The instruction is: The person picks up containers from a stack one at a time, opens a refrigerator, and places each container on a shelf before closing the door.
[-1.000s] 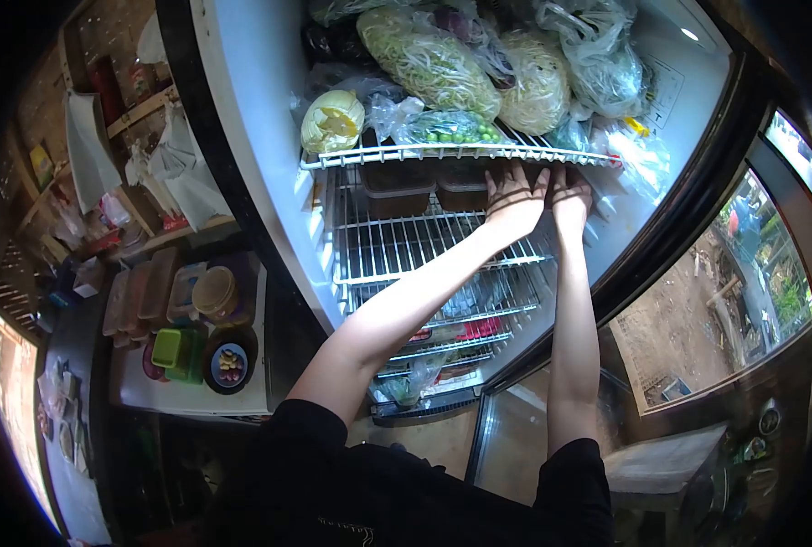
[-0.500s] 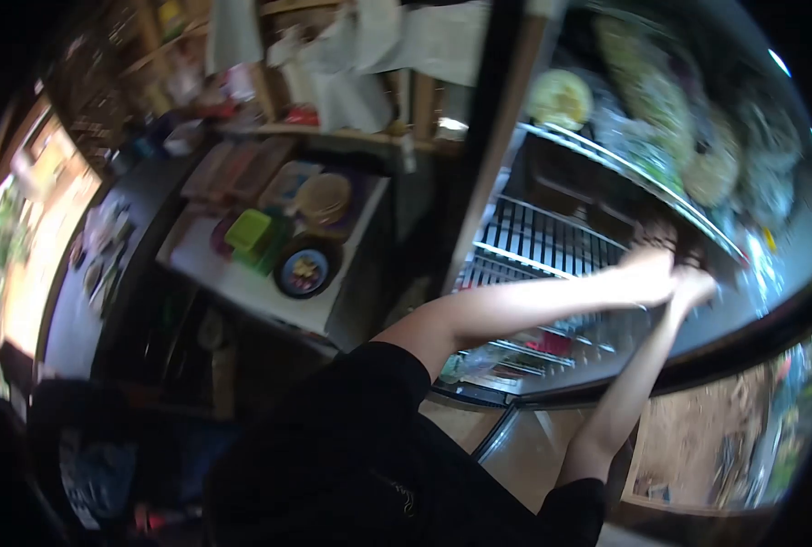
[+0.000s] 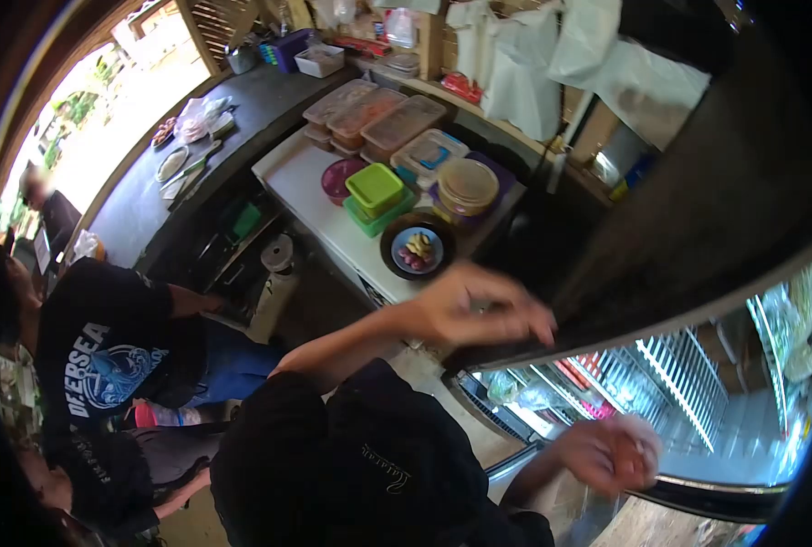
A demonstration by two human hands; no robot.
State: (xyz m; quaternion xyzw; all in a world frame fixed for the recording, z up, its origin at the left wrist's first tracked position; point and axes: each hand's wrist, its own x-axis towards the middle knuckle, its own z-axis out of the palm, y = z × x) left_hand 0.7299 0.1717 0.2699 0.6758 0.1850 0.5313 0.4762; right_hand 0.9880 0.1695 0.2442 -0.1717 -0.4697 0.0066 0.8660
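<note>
My left hand is raised beside the dark edge of the fridge door. Its fingers are blurred but apart, with nothing seen in them. Lower right, in front of the lit fridge shelves, my right hand has curled fingers around something pale and blurred that I cannot make out. Nearest to my left hand on the white top is a dark bowl with a blue dish of small purple and yellowish pieces.
Lidded tubs, a green box and a round container stand on the white surface. At the left are a co-worker in a black shirt, another person's arm, and a dark counter. White bags hang behind.
My view has swung left. Both hands have come away from the fridge interior and moved apart. The fridge door now cuts across the view, and people at the left have come into sight.
</note>
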